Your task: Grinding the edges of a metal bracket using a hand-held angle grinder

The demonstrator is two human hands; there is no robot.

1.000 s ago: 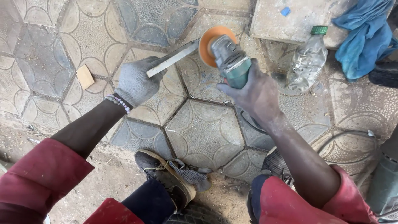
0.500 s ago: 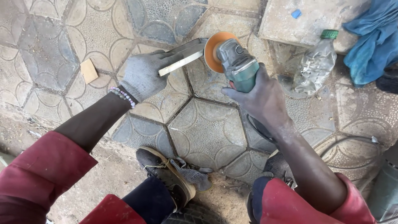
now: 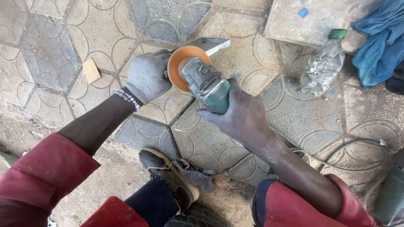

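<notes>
Grinder work fills the middle of what we see: our right hand (image 3: 242, 120) is wrapped shut around the green body of an angle grinder (image 3: 206, 86), its orange disc (image 3: 180, 67) turned toward a short length of square metal tube (image 3: 206, 45). Our left hand (image 3: 147, 77), in a grey knit glove, is closed on the near end of that tube, steadying it just above the patterned paving tiles (image 3: 105, 25); disc and tube look to be touching or very nearly so, though we cannot tell which. We judge the tube stiff, fairly light, with sharp cut ends, so it is best gripped along its flat sides, well back from the disc. The grinder looks heavy and apt to kick, wanting a full grip round its body. A crushed plastic bottle (image 3: 322, 63) lies to the right, a blue cloth (image 3: 378, 42) beyond it, and a small wooden block (image 3: 91, 70) to the left.
</notes>
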